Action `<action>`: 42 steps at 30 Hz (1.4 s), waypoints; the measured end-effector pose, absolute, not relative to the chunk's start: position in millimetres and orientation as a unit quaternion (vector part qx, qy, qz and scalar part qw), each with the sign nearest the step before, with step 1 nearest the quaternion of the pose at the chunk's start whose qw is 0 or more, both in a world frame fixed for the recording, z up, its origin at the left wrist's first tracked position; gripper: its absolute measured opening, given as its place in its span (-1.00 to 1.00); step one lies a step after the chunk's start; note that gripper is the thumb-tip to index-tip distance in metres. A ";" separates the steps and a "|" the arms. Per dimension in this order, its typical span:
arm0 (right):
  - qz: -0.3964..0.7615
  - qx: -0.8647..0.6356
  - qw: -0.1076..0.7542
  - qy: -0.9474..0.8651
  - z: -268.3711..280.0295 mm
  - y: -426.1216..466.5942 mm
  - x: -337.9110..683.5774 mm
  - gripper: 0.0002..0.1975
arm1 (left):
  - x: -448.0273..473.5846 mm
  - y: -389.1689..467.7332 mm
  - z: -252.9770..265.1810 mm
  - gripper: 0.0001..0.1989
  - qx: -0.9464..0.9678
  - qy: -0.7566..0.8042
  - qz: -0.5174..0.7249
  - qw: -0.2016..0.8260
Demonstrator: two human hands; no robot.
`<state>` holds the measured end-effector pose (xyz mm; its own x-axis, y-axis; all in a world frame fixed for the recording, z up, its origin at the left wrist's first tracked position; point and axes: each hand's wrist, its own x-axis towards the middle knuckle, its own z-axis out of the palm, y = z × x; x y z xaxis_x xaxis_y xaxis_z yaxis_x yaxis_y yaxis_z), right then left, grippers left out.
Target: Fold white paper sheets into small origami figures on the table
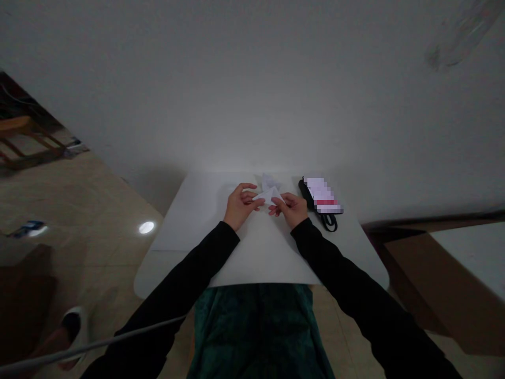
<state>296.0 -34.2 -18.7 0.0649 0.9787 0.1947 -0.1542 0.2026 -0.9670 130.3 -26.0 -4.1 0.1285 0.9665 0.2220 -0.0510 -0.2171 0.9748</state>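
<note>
A small piece of folded white paper [267,197] is held up over the white table [260,258] between my two hands. My left hand [240,204] pinches its left end between thumb and fingers. At the right end, the thumb and fingers of my right hand [292,208] grip it. Just behind it on the table is another folded white paper piece [270,181], partly hidden by the one in my hands. To the right of my right hand lies a phone [321,196] with a lit, blurred screen, on a black case or pouch with a strap loop [329,222].
White sheets [185,221] lie on the table's left side. The table's back edge meets a grey wall [252,95]. A cardboard box [442,284] stands on the right. At the lower left are a person's foot in a shoe [77,329] and a thin cable [98,343].
</note>
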 end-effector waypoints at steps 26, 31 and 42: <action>0.584 -0.391 0.578 -0.415 -21.0 -32.2 292.3 -0.60 | 127.0 -22.6 -2.6 -0.70 0.544 0.424 0.576 0.439; 0.569 -0.391 0.584 -0.427 -19.2 -34.0 291.4 -0.59 | 126.2 -23.0 -3.7 -0.72 0.533 0.439 0.587 0.422; 0.540 -0.394 0.593 -0.449 -15.1 -37.5 290.5 -0.62 | 126.9 -23.8 -3.6 -0.71 0.506 0.443 0.587 0.452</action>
<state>290.5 -37.5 -15.1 0.0143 0.9942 0.1068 -0.2870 0.1064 -0.9520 126.9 -23.8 -3.6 -0.0801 0.9780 0.1928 -0.0826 -0.1993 0.9765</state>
